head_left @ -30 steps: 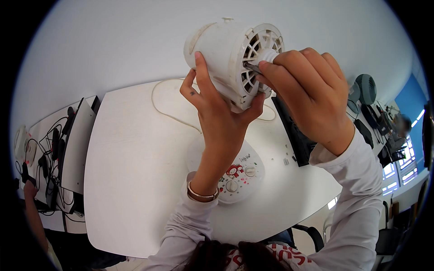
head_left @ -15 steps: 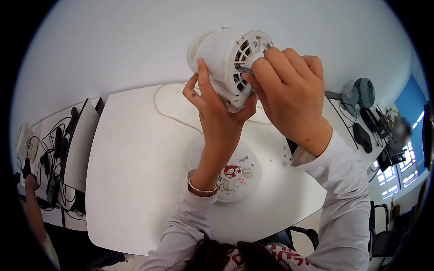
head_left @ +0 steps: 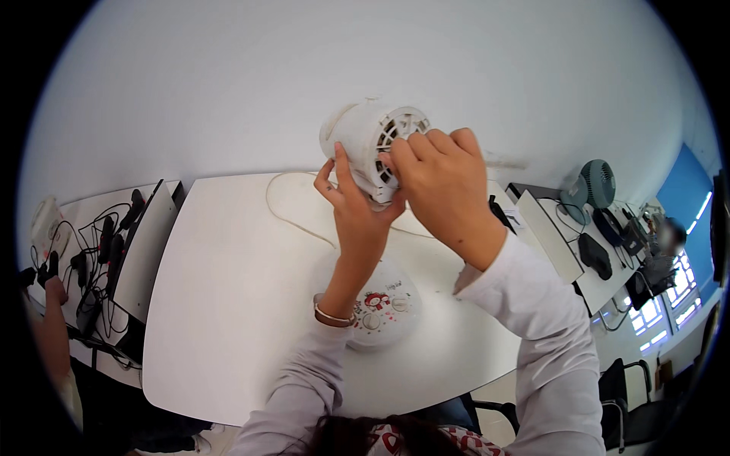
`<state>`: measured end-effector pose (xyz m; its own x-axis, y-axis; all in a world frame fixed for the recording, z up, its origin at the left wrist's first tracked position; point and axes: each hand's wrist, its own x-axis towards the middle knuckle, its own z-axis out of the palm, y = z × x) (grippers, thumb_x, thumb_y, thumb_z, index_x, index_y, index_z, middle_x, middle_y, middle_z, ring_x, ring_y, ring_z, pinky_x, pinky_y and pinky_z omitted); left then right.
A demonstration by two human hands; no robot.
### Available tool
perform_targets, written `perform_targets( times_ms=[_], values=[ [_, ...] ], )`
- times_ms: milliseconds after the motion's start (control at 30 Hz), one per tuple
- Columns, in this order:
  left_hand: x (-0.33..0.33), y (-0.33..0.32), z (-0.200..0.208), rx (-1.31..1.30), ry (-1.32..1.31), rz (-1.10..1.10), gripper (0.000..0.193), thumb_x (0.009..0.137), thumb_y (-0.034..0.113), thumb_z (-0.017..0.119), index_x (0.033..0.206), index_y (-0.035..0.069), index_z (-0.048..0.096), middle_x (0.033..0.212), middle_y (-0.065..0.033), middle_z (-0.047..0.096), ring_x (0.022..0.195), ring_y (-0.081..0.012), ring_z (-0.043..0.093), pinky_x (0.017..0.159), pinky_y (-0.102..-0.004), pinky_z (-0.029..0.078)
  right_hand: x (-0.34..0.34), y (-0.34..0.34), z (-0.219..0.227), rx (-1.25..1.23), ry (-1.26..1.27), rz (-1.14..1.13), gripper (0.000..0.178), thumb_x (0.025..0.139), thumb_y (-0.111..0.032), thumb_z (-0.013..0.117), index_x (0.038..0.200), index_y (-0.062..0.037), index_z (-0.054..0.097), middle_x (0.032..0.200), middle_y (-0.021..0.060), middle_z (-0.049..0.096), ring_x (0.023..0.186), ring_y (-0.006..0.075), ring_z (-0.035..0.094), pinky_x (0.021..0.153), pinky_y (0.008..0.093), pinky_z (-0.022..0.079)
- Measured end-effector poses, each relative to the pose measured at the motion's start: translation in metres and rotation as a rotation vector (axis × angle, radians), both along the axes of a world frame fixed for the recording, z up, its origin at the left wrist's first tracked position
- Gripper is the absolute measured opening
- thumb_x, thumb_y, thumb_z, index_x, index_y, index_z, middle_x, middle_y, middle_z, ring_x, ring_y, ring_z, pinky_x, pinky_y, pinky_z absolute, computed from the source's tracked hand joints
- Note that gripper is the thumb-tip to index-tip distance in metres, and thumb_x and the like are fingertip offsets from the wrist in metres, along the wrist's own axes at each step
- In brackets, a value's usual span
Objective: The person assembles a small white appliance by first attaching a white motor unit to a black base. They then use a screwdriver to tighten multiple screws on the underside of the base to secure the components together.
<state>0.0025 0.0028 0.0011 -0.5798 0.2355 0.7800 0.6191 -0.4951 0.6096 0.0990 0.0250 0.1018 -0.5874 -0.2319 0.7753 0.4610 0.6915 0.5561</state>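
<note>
A white, rounded fan motor housing [head_left: 356,125] with a slotted round grille at its right end is raised over the table. My left hand [head_left: 361,201] grips it from below, thumb under the grille and fingers up the near side. My right hand [head_left: 449,178] is closed at the grille, with its fingertips hidden; the small grey pointed tool seen in it earlier is covered now. Below, partly behind my left forearm, the white fan base [head_left: 388,330] has two dials and a red cartoon print. A pale cord [head_left: 293,222] loops on the table behind my hands.
The white table [head_left: 228,319] meets a pale wall. On the left, a side desk holds tangled black cables [head_left: 95,258], where another person's hand [head_left: 55,289] rests. To the right are a grey-green fan [head_left: 597,184], a dark pouch [head_left: 595,256] and black chairs [head_left: 631,403].
My view has tilted up, so the scene sits lower. The right hand has turned over the grille, and its fingers now hide the grey tool. The left hand keeps its hold.
</note>
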Motion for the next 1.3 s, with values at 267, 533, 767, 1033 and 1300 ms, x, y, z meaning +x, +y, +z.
perform_targets(
  times_ms=[267, 533, 767, 1033, 1300],
  values=[
    [0.001, -0.007, 0.006, -0.037, 0.066, 0.037, 0.095, 0.066, 0.008, 0.075, 0.139, 0.003, 0.016, 0.127, -0.0220, 0.019, 0.096, -0.0355, 0.053, 0.080, -0.0390, 0.050, 0.006, -0.004, 0.009, 0.003, -0.117, -0.057, 0.021, 0.077, -0.023, 0.060, 0.064, -0.0085, 0.055, 0.060, 0.0031, 0.052, 0.060, 0.0172, 0.048, 0.068, 0.0296, 0.035],
    [0.001, -0.009, 0.000, -0.079, 0.056, 0.090, 0.094, 0.068, 0.014, 0.074, 0.140, 0.005, 0.014, 0.125, -0.0218, 0.020, 0.089, -0.0340, 0.055, 0.077, -0.0387, 0.049, 0.009, -0.004, 0.020, 0.133, -0.362, -0.196, 0.008, 0.071, -0.017, 0.059, 0.070, -0.0101, 0.057, 0.062, 0.0028, 0.057, 0.060, 0.0155, 0.054, 0.069, 0.0288, 0.034],
    [0.006, -0.010, 0.000, -0.134, 0.076, 0.075, 0.099, 0.068, 0.013, 0.075, 0.141, 0.006, 0.009, 0.126, -0.0223, 0.020, 0.086, -0.0350, 0.058, 0.077, -0.0386, 0.049, 0.014, -0.011, 0.017, 0.029, -0.276, -0.228, 0.011, 0.063, -0.015, 0.065, 0.055, -0.0150, 0.057, 0.049, 0.0008, 0.053, 0.046, 0.0156, 0.051, 0.067, 0.0294, 0.032],
    [-0.009, -0.008, -0.009, -0.185, 0.208, 0.267, 0.101, 0.065, 0.004, 0.074, 0.140, 0.004, 0.007, 0.125, -0.0239, 0.023, 0.078, -0.0374, 0.059, 0.071, -0.0405, 0.051, -0.006, -0.043, 0.010, -0.178, -0.260, -0.316, 0.004, 0.061, -0.014, 0.065, 0.059, -0.0133, 0.062, 0.058, 0.0033, 0.061, 0.053, 0.0175, 0.056, 0.062, 0.0297, 0.036],
    [-0.005, -0.016, -0.004, -0.307, 0.333, 0.364, 0.095, 0.072, 0.031, 0.073, 0.138, 0.000, 0.012, 0.121, -0.0244, 0.031, 0.074, -0.0368, 0.060, 0.064, -0.0398, 0.051, -0.012, -0.041, 0.023, -0.518, -0.216, -0.369, 0.022, 0.074, -0.031, 0.061, 0.080, -0.0117, 0.069, 0.076, 0.0078, 0.063, 0.069, 0.0212, 0.058, 0.060, 0.0336, 0.044]
  ],
)
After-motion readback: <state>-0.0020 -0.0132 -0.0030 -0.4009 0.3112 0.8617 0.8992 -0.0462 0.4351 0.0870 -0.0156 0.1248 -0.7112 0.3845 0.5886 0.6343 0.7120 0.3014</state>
